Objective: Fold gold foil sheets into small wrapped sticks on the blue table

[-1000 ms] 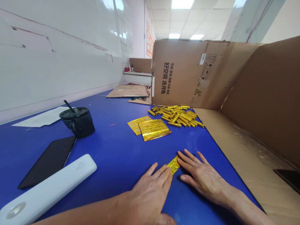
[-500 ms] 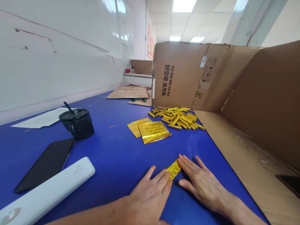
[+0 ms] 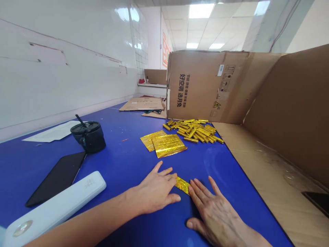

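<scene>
Both hands (image 3: pixel 157 192) (image 3: pixel 214 209) flat, fingertips seemingly on gold foil (image 3: pixel 182 185), near 好空调 选月兔 lettering on cardboard (image 3: pixel 197 85).

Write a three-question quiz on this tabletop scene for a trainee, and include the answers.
1. True or false: the lidded dark mug stands upright on the blue tabletop.
2. What lies between the left hand and the right hand?
A) A phone
B) A gold foil strip
C) White paper
3. Which lies nearer the hands: the flat gold foil sheets or the pile of gold foil tubes?

Key: 1 true; 2 B; 3 the sheets.
</scene>
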`<state>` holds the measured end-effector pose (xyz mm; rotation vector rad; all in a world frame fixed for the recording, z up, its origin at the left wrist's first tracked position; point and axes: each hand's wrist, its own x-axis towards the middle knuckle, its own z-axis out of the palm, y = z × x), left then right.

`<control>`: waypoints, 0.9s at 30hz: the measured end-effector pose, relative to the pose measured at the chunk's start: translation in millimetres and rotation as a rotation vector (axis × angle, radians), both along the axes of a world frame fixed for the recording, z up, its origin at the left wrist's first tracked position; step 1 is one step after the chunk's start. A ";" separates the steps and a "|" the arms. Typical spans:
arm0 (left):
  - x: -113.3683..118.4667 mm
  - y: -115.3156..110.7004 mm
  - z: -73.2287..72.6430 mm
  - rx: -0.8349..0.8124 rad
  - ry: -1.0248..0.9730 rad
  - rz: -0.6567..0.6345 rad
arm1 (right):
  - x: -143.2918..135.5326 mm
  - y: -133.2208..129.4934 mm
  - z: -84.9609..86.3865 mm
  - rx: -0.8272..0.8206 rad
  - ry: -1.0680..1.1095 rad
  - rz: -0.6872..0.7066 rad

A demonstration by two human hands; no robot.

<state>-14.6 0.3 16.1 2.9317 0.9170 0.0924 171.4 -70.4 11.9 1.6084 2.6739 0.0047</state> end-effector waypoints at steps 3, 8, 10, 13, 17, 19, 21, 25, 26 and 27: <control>8.1 -11.3 2.1 -0.013 -0.028 0.011 | -3.6 -0.7 4.3 -0.055 -0.021 -0.026; 24.1 -30.5 -5.5 -0.198 -0.027 -0.145 | -2.1 0.1 3.0 -0.066 0.018 -0.037; 22.9 -29.7 -9.3 -0.229 -0.014 -0.147 | -0.8 0.1 0.5 -0.057 0.027 -0.045; 12.4 -21.2 -12.0 -0.219 0.017 -0.126 | 0.1 -0.3 -0.3 -0.058 0.021 -0.044; -0.5 -11.2 -11.8 -0.175 0.060 -0.062 | 1.6 -0.8 4.3 -0.050 0.014 -0.037; -2.1 -12.7 -10.1 -0.150 0.057 -0.032 | 5.1 0.5 5.0 -0.007 0.021 -0.031; -1.6 -19.6 -7.3 -0.143 0.049 -0.023 | 11.4 4.0 3.0 0.062 0.023 -0.040; 0.4 -40.7 -2.6 -0.198 0.053 -0.095 | 27.5 15.9 -5.0 0.163 -0.007 -0.062; 0.9 -45.0 -2.1 -0.212 0.064 -0.122 | 30.7 18.7 -6.4 0.170 -0.013 -0.063; 1.5 -48.2 -1.9 -0.215 0.060 -0.136 | 32.9 20.8 -7.3 0.171 -0.016 -0.065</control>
